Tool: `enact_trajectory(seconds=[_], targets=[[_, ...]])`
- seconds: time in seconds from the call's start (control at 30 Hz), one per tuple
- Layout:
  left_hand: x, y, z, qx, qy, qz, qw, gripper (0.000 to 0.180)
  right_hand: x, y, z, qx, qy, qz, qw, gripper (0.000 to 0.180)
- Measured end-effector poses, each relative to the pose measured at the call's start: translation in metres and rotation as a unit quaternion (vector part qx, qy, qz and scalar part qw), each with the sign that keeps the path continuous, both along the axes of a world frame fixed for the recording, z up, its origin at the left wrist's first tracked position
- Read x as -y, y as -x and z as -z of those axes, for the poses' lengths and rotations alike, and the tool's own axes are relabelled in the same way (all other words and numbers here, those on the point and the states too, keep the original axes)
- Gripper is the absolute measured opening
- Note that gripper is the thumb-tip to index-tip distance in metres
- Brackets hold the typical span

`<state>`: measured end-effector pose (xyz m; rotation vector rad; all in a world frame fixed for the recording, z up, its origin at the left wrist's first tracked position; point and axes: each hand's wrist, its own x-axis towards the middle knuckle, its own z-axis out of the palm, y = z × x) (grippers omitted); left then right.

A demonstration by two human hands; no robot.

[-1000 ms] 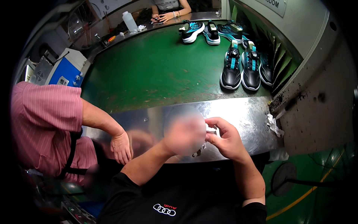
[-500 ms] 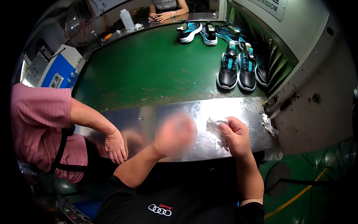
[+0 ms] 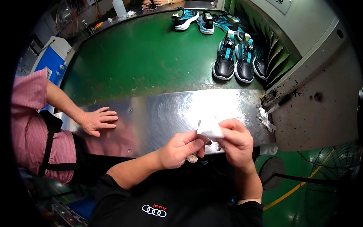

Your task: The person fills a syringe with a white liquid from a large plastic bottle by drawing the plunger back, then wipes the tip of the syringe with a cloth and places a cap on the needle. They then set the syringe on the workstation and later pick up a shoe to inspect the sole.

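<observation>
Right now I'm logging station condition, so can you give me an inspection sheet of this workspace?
Surface: steel plate before a scuffed green belt.
Job's things: white cloth, pinched between both hands.
Clutter: crumpled white scrap at the plate's right edge; shoes on the belt.
Grippers: left hand and right hand both grip the cloth.
Cables: yellow cable on the floor.
Surroundings: co-worker's hand flat on the plate; fan lower right.

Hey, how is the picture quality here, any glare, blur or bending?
Head view: sharp at centre, both hands and the crumpled white cloth unblurred; bright glare on the shiny metal plate; fisheye curves the green conveyor belt edges; corners black.
</observation>
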<state>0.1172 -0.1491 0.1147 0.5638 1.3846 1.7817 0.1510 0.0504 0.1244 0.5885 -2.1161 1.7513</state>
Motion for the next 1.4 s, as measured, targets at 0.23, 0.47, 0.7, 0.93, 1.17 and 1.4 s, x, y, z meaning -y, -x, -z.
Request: enact_trajectory(seconds=[0.23, 0.47, 0.7, 0.93, 1.17, 1.4], targets=[[-0.004, 0.002, -0.005, -0.134, 0.116, -0.027, 0.984, 0.02, -0.007, -0.009, -0.011, -0.051, -0.047, -0.023, 0.997, 0.031], [0.005, 0.005, -0.015, -0.381, 0.136, -0.038, 0.914, 0.017, 0.009, -0.011, -0.01, 0.098, -0.005, -0.032, 0.995, 0.006], [0.007, 0.001, -0.012, -0.295, 0.141, -0.012, 0.945, 0.017, 0.009, -0.014, 0.006, 0.149, 0.04, -0.064, 0.986, 0.011], [0.007, 0.002, -0.017, -0.253, 0.146, -0.013, 0.956, 0.024, 0.009, -0.019, 0.006, 0.262, 0.171, -0.058, 0.948, 0.018], [0.013, 0.0, -0.006, -0.213, 0.103, -0.023, 0.971, 0.026, 0.007, -0.016, 0.013, 0.263, 0.194, -0.121, 0.937, 0.01], [0.019, 0.003, -0.011, -0.381, 0.146, -0.014, 0.913, 0.023, 0.02, -0.012, 0.009, 0.085, 0.002, -0.044, 0.995, 0.013]])
